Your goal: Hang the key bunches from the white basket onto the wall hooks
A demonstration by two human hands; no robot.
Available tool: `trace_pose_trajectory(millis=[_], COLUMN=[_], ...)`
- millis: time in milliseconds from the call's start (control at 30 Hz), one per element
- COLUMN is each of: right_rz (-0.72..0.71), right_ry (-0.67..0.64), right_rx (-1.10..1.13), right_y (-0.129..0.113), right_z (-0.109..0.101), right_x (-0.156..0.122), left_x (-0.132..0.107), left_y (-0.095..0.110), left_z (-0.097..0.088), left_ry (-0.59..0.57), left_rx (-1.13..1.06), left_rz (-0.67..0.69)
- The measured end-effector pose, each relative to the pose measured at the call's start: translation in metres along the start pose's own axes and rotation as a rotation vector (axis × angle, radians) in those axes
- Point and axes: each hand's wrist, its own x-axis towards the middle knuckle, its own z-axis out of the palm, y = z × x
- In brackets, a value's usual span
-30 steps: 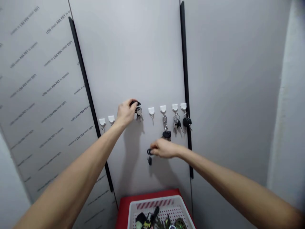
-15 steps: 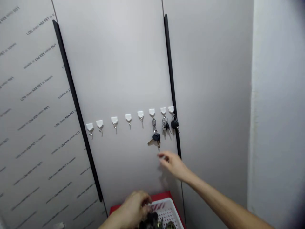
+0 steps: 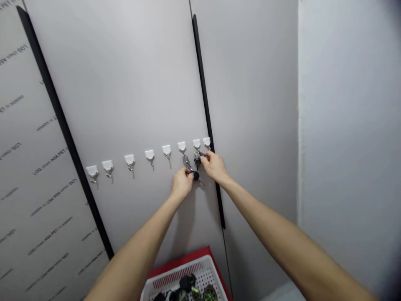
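Note:
My left hand (image 3: 182, 184) is raised to the panel, its fingers closed on a bunch of keys (image 3: 196, 176) with black heads. That bunch hangs by a metal clasp (image 3: 186, 161) from a white hook (image 3: 182, 146). Close on its right, my right hand (image 3: 214, 166) pinches at a second bunch of keys (image 3: 197, 158), whose ring is on the neighbouring hook (image 3: 196, 144). Keys on the rightmost hook (image 3: 206, 142) are mostly hidden behind my right hand.
Several bare white hooks (image 3: 129, 161) run leftward along the grey panel. Long black handles (image 3: 203, 92) edge the doors. Below, a white perforated basket (image 3: 206, 262) with dark and brassy items stands on a red surface (image 3: 203, 251). A white wall (image 3: 344, 146) rises at right.
My left hand has risen from the basket to the keys on the third hook from the right. My right hand has moved up to the neighbouring bunch. The view has shifted right.

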Motion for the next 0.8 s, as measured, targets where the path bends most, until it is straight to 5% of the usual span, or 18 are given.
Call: trace_pose_trajectory(millis=[167,300,467,567,700,800], right_rz=[-0.173,-0.279,-0.276,-0.187,-0.007,0.012], right_ry=[0.084,-0.072,-0.277,-0.405,-0.689,-0.907], right_rx=[0.084,0.124,0.227,0.272,0.259,0.196], right_y=[-0.022,-0.043,-0.042,-0.025,0.004,0.020], right_z=[-0.020,-0.024,-0.017,0.001,0.033,0.052], right_x=[0.031,0.043,0.007,-0.041,-0.121,-0.166], left_x=[0.022,0.034,0.010,-0.023,-0.074,-0.117], left_y=[0.018,0.037,0.034,0.008,-0.060,-0.119], left_z=[-0.026,-0.053,-0.073,-0.067,-0.037,-0.009], left_ry=[0.069,0.129,-0.163,-0.398,-0.680,-0.718], left_rx=[-0.306,-0.434,-0.363,-0.225,-0.156,-0.122], left_rz=[0.111,0.109,0.052,0.001,-0.163,-0.385])
